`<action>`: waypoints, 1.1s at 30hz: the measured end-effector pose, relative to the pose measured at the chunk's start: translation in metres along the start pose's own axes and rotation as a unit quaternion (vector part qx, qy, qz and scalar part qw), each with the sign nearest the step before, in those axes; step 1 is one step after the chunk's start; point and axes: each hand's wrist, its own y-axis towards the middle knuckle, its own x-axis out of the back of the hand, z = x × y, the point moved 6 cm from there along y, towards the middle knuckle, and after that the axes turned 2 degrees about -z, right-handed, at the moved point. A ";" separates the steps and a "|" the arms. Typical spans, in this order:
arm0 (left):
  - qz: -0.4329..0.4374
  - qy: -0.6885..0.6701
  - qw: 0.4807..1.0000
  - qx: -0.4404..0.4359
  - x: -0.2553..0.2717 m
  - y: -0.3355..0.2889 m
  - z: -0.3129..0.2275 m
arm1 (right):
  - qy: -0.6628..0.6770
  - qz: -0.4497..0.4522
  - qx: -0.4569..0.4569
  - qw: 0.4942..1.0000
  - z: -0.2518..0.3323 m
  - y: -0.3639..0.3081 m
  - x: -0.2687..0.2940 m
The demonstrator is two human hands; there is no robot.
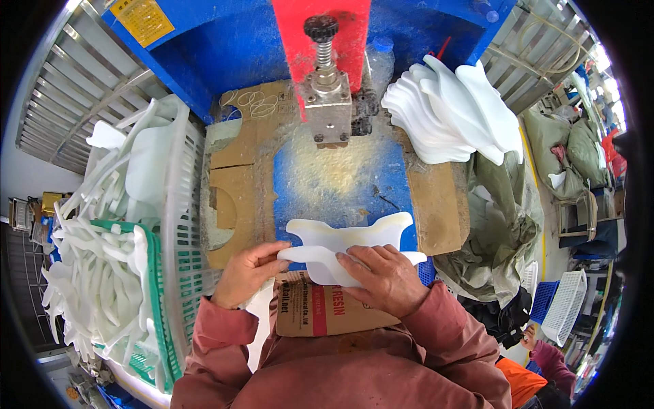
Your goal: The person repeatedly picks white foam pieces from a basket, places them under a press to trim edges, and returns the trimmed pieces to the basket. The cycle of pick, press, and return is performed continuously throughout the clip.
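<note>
At the near edge of the dusty blue board (300, 157), a curved white plastic piece (320, 271) is between my hands. My left hand (251, 273) pinches its left end between thumb and fingers. Fingers of my right hand (385, 278) wrap over its right half from above. Just beyond it a second wavy white plastic piece (344, 234), with a yellowish upper edge, lies partly behind the first; whether they touch, I cannot tell. Above the board stands a metal press head (328, 112) with a black knob, fixed to a red arm (320, 41).
White pieces are stacked (453, 112) at the back right. To the left, a white basket (184, 225) and a green basket (160, 307) hold more. Cardboard (436, 211) flanks the board; a printed carton (300, 317) is before me. A sack (490, 232) and another person's hand (528, 337) are rightward.
</note>
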 end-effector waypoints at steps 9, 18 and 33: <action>-0.105 0.249 0.952 -0.145 -0.003 0.040 -0.015 | -0.005 0.001 -0.026 1.000 -0.027 0.019 -0.021; -0.158 0.352 0.891 -0.238 -0.010 0.058 -0.008 | -0.003 0.014 -0.029 0.999 -0.043 0.032 -0.033; -0.160 0.359 0.895 -0.212 -0.011 0.061 -0.001 | -0.054 0.060 -0.054 0.995 -0.050 0.041 -0.052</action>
